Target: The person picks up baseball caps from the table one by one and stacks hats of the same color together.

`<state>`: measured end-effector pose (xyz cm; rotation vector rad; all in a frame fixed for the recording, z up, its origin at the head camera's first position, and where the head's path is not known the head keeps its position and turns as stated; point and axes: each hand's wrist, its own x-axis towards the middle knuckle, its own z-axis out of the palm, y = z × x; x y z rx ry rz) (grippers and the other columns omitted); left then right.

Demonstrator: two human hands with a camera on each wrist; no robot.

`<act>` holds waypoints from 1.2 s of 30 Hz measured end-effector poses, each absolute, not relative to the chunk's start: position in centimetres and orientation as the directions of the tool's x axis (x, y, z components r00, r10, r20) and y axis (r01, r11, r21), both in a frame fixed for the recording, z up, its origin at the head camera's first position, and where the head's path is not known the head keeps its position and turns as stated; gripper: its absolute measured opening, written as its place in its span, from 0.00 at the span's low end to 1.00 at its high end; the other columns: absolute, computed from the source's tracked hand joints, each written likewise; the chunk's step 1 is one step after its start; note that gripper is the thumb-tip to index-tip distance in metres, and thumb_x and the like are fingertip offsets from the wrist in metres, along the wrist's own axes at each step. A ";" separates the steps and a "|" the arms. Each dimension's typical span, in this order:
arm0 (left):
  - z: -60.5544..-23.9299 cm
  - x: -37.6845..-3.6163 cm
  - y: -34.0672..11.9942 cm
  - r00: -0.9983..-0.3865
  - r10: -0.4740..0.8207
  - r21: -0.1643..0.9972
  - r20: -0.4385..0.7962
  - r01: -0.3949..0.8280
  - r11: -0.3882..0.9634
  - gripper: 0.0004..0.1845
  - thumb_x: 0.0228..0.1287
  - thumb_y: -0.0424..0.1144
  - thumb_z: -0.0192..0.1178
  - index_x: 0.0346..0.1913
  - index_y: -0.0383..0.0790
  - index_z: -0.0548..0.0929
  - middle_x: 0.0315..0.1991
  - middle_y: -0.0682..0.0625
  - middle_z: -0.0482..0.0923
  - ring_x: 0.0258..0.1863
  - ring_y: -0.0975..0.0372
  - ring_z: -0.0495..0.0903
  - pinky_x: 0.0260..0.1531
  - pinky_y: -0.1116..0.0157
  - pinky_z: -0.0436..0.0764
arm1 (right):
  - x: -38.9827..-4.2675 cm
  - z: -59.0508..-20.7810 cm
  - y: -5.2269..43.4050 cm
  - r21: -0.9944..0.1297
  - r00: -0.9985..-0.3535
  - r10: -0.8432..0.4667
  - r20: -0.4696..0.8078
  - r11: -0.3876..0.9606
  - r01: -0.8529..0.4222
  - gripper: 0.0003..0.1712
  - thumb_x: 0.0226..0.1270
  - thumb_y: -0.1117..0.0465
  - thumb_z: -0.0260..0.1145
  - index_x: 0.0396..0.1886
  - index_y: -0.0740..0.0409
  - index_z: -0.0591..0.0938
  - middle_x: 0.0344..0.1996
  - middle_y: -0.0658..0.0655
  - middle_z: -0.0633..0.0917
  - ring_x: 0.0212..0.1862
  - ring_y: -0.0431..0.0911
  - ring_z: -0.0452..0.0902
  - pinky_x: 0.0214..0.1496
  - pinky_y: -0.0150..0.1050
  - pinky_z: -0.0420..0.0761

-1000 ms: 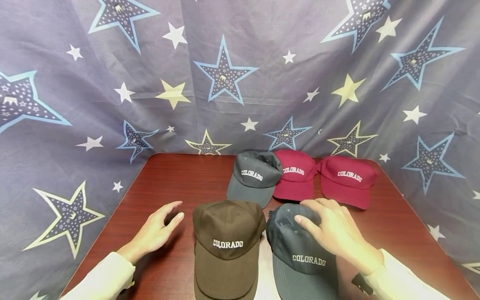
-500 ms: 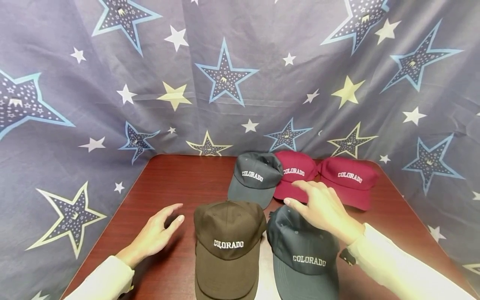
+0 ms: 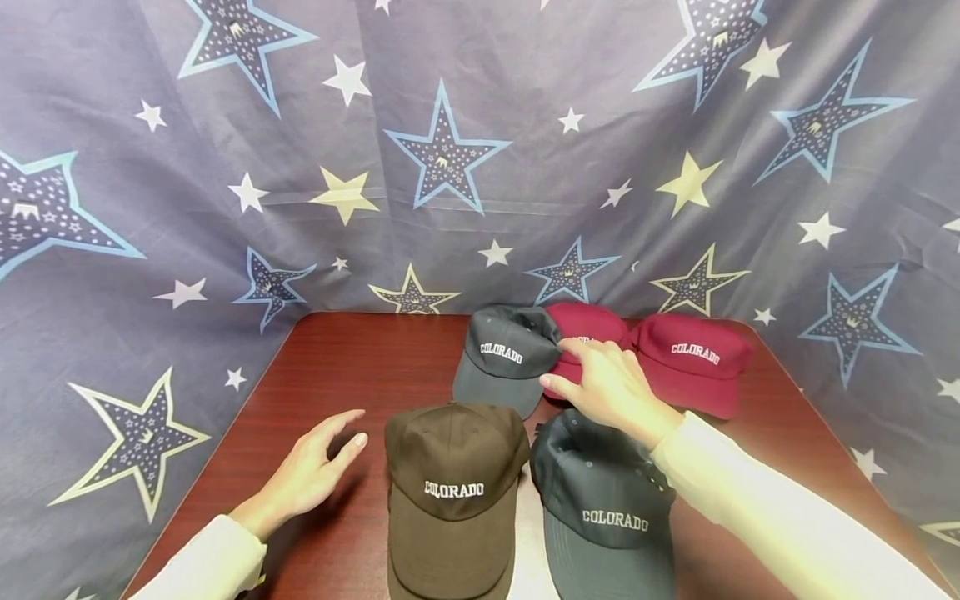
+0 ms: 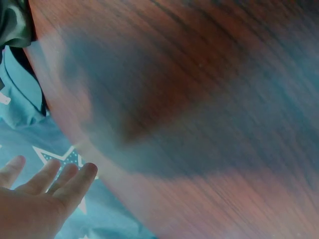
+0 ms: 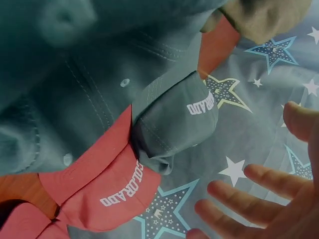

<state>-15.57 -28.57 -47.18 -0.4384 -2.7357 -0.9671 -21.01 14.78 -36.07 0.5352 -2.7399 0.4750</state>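
My right hand [image 3: 603, 383] is over the gap between the front and back caps, fingers extended and holding nothing. In the head view its fingertips overlap the right edge of the back grey cap [image 3: 498, 346] and part of a dark red cap [image 3: 585, 321]. Below it, the front slate-grey cap [image 3: 600, 492] lies partly under the forearm. My left hand [image 3: 311, 462] is left of the brown cap [image 3: 453, 467], above the table, thumb and fingers apart. The right wrist view shows the right hand's spread fingers [image 5: 239, 199] beside the back caps. Every cap reads COLORADO.
A second dark red cap [image 3: 693, 358] is at the back right. The reddish-brown wooden table [image 3: 360, 358] ends at a star-printed curtain [image 3: 480, 242] behind. Something white lies between the two front caps.
My right hand has moved forward and left, from over the front slate-grey cap to the back grey cap's edge. The left hand and the caps have stayed put.
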 end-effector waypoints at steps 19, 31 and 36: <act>-46.7 -15.5 -28.3 -0.935 0.213 0.583 0.283 0.344 0.736 0.25 0.79 0.50 0.56 0.70 0.39 0.75 0.67 0.42 0.76 0.66 0.46 0.74 0.64 0.43 0.71 | -25.0 -35.7 12.0 -0.226 -0.923 -0.254 0.288 0.919 -0.323 0.39 0.62 0.35 0.72 0.65 0.54 0.80 0.55 0.63 0.85 0.54 0.64 0.79 0.54 0.61 0.76; -47.0 -15.7 -28.5 -0.939 0.203 0.589 0.278 0.333 0.736 0.26 0.79 0.51 0.56 0.70 0.39 0.75 0.67 0.43 0.76 0.67 0.47 0.74 0.64 0.45 0.70 | -26.8 -36.5 11.2 -0.261 -0.945 -0.226 0.236 0.922 -0.285 0.41 0.63 0.35 0.72 0.67 0.53 0.77 0.57 0.63 0.83 0.58 0.62 0.77 0.59 0.61 0.75; -47.0 -15.7 -28.5 -0.938 0.204 0.586 0.280 0.335 0.738 0.26 0.79 0.50 0.56 0.70 0.39 0.75 0.67 0.43 0.76 0.66 0.47 0.74 0.64 0.45 0.70 | -27.2 -37.0 10.7 -0.288 -0.955 -0.228 0.190 0.917 -0.276 0.43 0.62 0.36 0.74 0.69 0.54 0.75 0.59 0.64 0.82 0.58 0.63 0.78 0.59 0.61 0.76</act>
